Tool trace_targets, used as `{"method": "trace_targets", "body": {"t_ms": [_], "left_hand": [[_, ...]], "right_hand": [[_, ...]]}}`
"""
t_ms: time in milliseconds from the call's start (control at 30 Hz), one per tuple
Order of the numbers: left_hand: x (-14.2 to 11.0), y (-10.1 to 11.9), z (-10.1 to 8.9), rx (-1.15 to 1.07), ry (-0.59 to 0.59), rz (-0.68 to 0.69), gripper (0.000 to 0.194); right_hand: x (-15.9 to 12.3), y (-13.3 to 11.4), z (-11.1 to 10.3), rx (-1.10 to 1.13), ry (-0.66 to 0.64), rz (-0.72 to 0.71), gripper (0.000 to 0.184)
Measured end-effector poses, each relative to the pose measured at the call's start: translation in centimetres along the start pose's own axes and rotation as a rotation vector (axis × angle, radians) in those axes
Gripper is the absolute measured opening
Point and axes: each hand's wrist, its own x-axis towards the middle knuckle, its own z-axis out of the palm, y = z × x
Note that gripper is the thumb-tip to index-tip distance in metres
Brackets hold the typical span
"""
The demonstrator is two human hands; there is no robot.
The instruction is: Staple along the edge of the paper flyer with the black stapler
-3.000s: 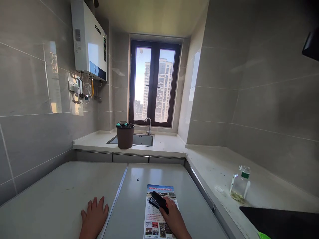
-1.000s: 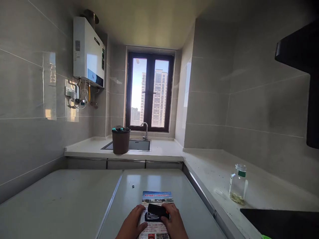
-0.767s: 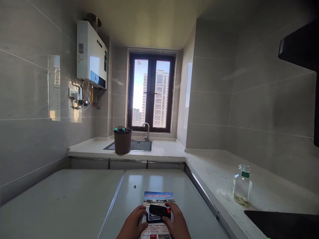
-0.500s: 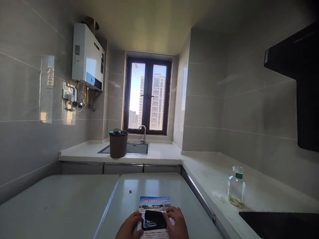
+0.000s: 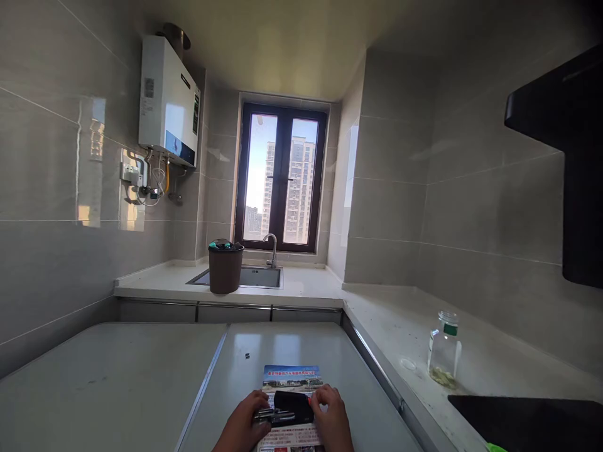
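A black stapler (image 5: 291, 407) lies over a printed flyer (image 5: 292, 376) on the grey table (image 5: 141, 376) at the bottom centre. Both of my hands are on it. My left hand (image 5: 244, 422) grips its left end, where a metal part sticks out. My right hand (image 5: 331, 419) holds its right end, fingers curled over the top. A tiny dark speck (image 5: 247, 356) lies on the table just beyond the flyer.
A glass jar (image 5: 443, 349) with a green label stands on the right counter, with its round lid (image 5: 407, 363) beside it. A brown bucket (image 5: 225, 268) sits by the sink (image 5: 254, 277) and tap under the window. A black hob (image 5: 527, 422) lies at the lower right.
My left hand left the table and joined the right hand on the stapler. The stapler now lies flat across the flyer with a metal part showing at its left end.
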Motion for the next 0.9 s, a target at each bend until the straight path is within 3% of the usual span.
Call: {"method": "trace_targets", "body": {"t_ms": [167,267,333,467,633,700,767,833,900], "left_hand": [[0.1,-0.3,0.1,-0.032,0.072,0.057,0.019],[0.2,-0.9,0.3,0.008,0.089,0.015,0.018],[0.5,-1.1,0.3,0.019,0.063,0.003,0.019],[0.8,-0.6,-0.3,-0.058,0.125,0.002,0.021],[1.1,0.5,-0.9,-0.413,0.2,-0.038,0.035],[1.1,0.5,-0.8,-0.671,0.201,-0.159,0.047],[1.0,0.3,-0.5,-0.939,0.113,-0.29,0.055],[0.9,0.0,-0.1,-1.135,0.019,-0.346,0.054],[0.8,-0.5,0.2,-1.228,0.037,-0.359,0.048]], "right_hand": [[0.6,-2.3,-0.5,0.003,-0.114,-0.093,0.019],[0.7,-2.4,-0.2,-0.064,-0.309,-0.121,0.043],[0.5,-1.7,0.4,-0.074,-0.363,-0.115,0.049],[-0.2,-0.5,1.6,-0.013,-0.238,-0.143,0.042],[0.0,-2.1,1.2,-0.082,-0.139,-0.323,0.027],[0.1,-2.7,0.8,-0.151,-0.094,-0.469,0.03],[0.1,-3.1,0.6,-0.231,-0.045,-0.66,0.031],[-0.2,-3.3,0.7,-0.306,-0.026,-0.845,0.027],[-0.5,-3.5,0.9,-0.37,-0.026,-0.974,0.023]]}}
